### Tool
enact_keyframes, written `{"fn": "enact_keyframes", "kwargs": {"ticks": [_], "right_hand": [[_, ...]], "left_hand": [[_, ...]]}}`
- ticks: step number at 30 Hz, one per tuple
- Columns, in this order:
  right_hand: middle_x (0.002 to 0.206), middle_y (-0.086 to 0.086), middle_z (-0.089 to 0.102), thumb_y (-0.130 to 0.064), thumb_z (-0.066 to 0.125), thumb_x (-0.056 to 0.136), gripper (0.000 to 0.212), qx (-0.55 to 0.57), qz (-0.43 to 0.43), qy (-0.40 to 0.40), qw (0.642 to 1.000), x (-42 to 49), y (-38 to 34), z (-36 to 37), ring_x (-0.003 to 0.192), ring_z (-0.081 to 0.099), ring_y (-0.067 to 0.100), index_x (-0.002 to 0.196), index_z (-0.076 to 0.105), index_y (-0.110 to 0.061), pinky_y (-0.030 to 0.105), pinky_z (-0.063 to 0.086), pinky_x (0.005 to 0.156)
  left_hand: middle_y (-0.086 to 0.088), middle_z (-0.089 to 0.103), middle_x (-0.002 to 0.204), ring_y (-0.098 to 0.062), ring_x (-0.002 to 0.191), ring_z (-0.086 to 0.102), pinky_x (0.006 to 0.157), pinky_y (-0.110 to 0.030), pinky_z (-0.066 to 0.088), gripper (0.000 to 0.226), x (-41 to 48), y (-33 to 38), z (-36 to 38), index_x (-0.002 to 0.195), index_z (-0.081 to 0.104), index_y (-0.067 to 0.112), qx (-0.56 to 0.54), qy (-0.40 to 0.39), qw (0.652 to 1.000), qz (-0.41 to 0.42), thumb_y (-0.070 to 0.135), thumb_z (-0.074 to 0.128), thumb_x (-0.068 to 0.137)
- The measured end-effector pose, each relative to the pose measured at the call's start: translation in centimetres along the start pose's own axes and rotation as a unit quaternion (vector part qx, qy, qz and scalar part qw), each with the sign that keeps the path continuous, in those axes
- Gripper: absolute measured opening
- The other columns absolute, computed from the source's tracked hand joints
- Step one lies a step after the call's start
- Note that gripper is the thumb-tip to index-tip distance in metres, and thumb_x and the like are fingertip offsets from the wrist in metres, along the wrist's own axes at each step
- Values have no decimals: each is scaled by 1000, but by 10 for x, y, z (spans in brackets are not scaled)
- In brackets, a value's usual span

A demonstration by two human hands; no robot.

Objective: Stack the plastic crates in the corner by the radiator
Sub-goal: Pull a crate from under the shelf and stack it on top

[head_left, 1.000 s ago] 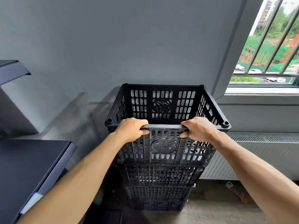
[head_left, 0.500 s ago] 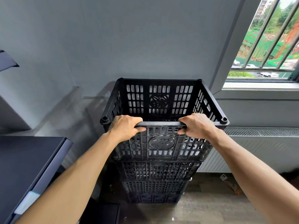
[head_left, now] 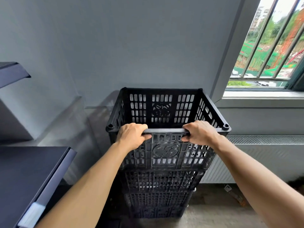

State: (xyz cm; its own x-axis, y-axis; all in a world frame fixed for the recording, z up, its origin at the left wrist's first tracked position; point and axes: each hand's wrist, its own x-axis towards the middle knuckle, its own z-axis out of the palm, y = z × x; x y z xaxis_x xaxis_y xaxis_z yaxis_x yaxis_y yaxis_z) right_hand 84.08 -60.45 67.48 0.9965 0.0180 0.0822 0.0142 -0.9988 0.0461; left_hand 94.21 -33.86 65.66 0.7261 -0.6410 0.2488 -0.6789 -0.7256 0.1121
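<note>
A black slotted plastic crate (head_left: 162,109) sits on top of a stack of similar black crates (head_left: 161,193) against the grey wall, just left of the radiator (head_left: 263,155). My left hand (head_left: 131,136) grips the near rim of the top crate on its left side, fingers curled over the edge. On the right side of the same rim, my right hand (head_left: 199,133) grips it the same way. The top crate is empty and looks level with the crates under it.
A dark shelf unit (head_left: 29,175) stands close on the left, with an upper shelf (head_left: 11,71) above it. A barred window (head_left: 269,51) sits over the radiator. A small bracket (head_left: 232,193) lies on the concrete floor to the right of the stack.
Both hands keep the same grip on the top crate's rim. The view shifts slightly; the crate stays on the stack.
</note>
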Motion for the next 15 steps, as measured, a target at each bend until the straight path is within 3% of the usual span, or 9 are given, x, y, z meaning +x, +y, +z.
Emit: {"fn": "enact_keyframes", "kwargs": {"ticks": [5,15], "right_hand": [[63,-8,59,-48,71,84,34,-7,-6,3,1000,-4,-4,3,58,60,10,76,54,-20,33,57,61],[66,-8,62,-49,72,83,34,-4,-1,-2,1000,-4,-5,3,59,62,11,79,57,-19,33,57,62]], "left_hand": [[9,66,94,-18,90,60,88,-37,41,36,-10,-3,8,105,61,25,9,29,1000,0,57,51,91],[7,67,93,-16,87,58,86,-36,40,39,-13,-3,16,106,62,23,3,71,997,-10,57,53,90]]}}
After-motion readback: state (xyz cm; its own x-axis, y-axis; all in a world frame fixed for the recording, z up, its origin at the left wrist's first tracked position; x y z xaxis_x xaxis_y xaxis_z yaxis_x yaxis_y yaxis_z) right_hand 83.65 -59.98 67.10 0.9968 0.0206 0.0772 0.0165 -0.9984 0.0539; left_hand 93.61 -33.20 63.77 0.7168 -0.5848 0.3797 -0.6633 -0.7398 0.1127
